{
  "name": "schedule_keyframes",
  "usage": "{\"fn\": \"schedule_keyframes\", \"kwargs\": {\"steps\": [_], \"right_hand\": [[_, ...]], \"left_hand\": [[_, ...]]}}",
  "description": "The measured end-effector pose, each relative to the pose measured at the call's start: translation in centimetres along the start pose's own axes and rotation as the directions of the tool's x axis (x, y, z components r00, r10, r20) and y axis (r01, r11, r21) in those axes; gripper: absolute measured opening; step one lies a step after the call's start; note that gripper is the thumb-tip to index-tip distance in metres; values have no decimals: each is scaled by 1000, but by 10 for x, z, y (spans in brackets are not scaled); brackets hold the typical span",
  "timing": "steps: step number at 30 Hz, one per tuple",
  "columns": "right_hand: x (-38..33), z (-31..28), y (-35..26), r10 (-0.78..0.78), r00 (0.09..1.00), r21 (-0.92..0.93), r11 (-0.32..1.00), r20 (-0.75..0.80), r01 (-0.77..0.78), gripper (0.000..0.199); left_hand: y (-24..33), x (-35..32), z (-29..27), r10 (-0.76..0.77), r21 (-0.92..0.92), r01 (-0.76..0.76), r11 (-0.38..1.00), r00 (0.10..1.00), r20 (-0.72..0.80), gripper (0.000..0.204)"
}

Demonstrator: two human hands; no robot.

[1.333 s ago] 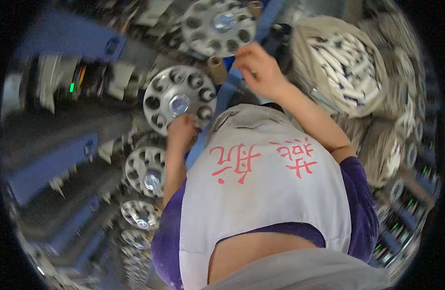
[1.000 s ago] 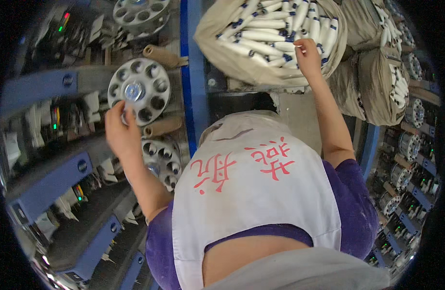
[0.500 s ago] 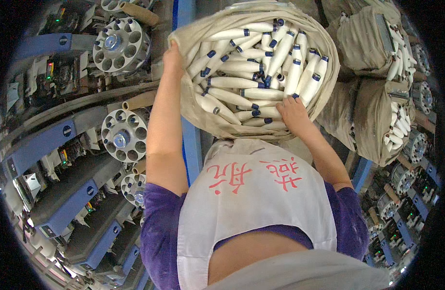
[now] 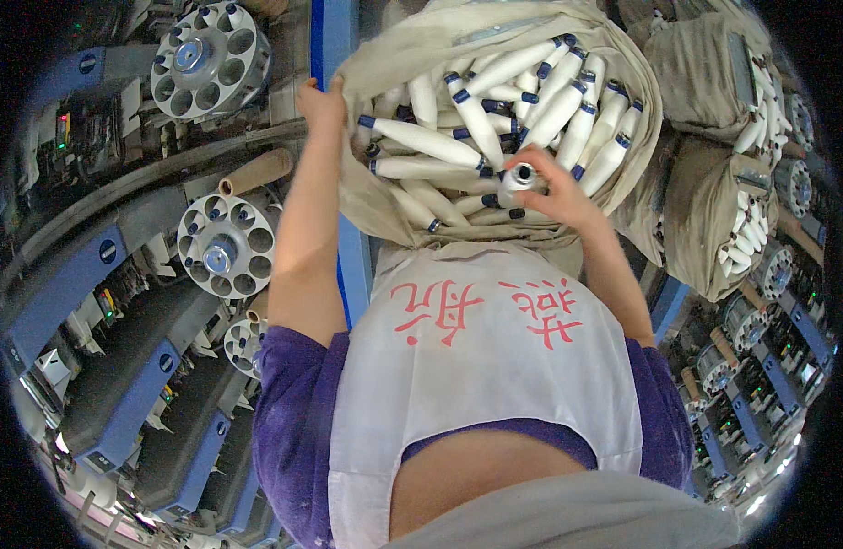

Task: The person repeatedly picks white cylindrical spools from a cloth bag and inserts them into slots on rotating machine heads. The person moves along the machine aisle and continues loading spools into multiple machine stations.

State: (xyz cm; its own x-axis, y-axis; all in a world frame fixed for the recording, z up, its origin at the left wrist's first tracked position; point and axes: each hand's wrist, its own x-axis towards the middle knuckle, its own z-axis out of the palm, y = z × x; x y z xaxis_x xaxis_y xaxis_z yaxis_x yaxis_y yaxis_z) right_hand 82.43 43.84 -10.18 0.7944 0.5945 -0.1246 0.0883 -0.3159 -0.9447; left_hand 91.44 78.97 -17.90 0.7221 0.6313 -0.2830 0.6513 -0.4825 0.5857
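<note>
A wide beige cloth sack (image 4: 614,37) stands in front of me, filled with white yarn bobbins (image 4: 426,140) that have dark blue ends. My left hand (image 4: 323,105) grips the sack's rim at its left side; the fingertips are partly hidden. Over the near right part of the pile, my right hand (image 4: 559,189) is closed round one bobbin (image 4: 520,178). That bobbin stands nearly on end, its hollow tip facing up between thumb and fingers.
Winding machines with blue panels (image 4: 64,284) line the left, with round bobbin magazines (image 4: 222,256) and a brown tube (image 4: 257,171). More cloth sacks (image 4: 701,215) of bobbins hang at the right, beside further machines (image 4: 746,325). A blue post (image 4: 346,265) runs behind my left arm.
My right hand has closed round a bobbin and lifted it end-up. Several bobbins in the sack have shifted. My left hand stays at the rim, and the whole view has moved slightly.
</note>
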Motion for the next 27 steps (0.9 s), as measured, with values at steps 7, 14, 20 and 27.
{"fn": "schedule_keyframes", "kwargs": {"steps": [7, 14, 20, 27], "right_hand": [[23, 7, 19, 302, 919, 480, 864, -255, -151, 31], [99, 19, 18, 435, 840, -441, 717, -324, -541, 50], [86, 2, 11, 462, 863, -83, 870, -203, -486, 50], [80, -1, -28, 148, 987, 79, 987, -62, -143, 59]], "left_hand": [[-31, -145, -23, 902, -48, -907, 417, 408, 139, 48], [30, -133, 25, 781, 72, -928, 366, 348, 519, 45], [49, -116, -28, 820, -251, -783, 569, 563, 102, 21], [90, -106, -31, 336, -504, -55, 862, 806, 487, 64]]}}
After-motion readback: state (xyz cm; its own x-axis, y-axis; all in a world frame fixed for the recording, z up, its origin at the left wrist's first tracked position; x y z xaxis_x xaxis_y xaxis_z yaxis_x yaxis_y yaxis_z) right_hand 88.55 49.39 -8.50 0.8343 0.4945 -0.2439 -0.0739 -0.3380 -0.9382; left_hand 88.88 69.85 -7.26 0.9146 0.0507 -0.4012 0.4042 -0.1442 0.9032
